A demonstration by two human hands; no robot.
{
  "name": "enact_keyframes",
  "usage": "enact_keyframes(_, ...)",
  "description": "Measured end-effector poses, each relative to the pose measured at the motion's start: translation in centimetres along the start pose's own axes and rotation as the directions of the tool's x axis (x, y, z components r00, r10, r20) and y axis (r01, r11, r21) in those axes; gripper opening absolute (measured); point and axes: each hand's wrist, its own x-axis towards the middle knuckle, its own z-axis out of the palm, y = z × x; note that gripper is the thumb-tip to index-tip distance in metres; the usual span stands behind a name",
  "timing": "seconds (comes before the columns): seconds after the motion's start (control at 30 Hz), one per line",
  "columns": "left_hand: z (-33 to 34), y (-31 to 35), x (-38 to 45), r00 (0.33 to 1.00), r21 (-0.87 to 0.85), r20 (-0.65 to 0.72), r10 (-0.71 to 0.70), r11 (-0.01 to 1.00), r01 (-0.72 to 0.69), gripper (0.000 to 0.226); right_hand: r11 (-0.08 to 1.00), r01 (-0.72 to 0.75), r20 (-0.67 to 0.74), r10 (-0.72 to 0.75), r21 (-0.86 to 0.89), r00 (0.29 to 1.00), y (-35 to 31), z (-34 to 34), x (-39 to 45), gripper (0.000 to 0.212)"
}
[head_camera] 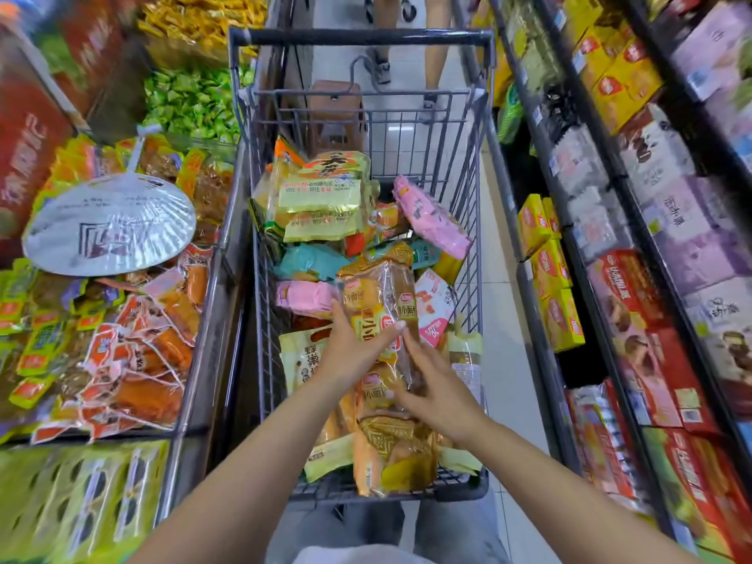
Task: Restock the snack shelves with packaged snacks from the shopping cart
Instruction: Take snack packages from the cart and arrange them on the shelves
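A grey wire shopping cart (pixel 468 128) stands in front of me, filled with packaged snacks. A long clear-and-gold bread pack (pixel 380 287) lies on top near me. My left hand (pixel 352 350) lies on this pack with straight fingers, thumb spread across its label. My right hand (pixel 437 384) touches the same pack's right side lower down, fingers extended. A second gold bread pack (pixel 392 453) lies below at the cart's near end. Pink packs (pixel 431 217), a teal pack (pixel 309 260) and yellow-green packs (pixel 321 209) fill the rest.
Snack shelves (pixel 667 254) with boxed biscuits run along the right. Open bins of small wrapped snacks (pixel 134 352) sit at the left, with a silvery fan (pixel 108 225) lying on them. Another person's legs (pixel 435 42) stand beyond the cart in the aisle.
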Motion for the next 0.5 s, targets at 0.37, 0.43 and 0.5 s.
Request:
enact_keyframes(0.37, -0.8, -1.3, -1.0, 0.994, -0.191, -0.107, -0.013, 0.982, -0.007, 0.094, 0.956, -0.109, -0.013, 0.117, 0.272, 0.993, -0.5, -2.2, -2.5, 0.075)
enact_keyframes(0.43, -1.2, 0.0, -1.7, 0.994, -0.194, -0.101, 0.03, 0.98, -0.049, 0.094, 0.94, -0.143, -0.032, 0.16, 0.31, 0.987, -0.9, -2.8, -2.7, 0.091)
enact_keyframes(0.5, -1.4, 1.7, -2.5, 0.992, -0.186, -0.095, 0.087, 0.977, -0.103, 0.097, 0.931, -0.115, -0.066, 0.147, 0.348, 0.987, -1.6, -3.5, -3.1, 0.1)
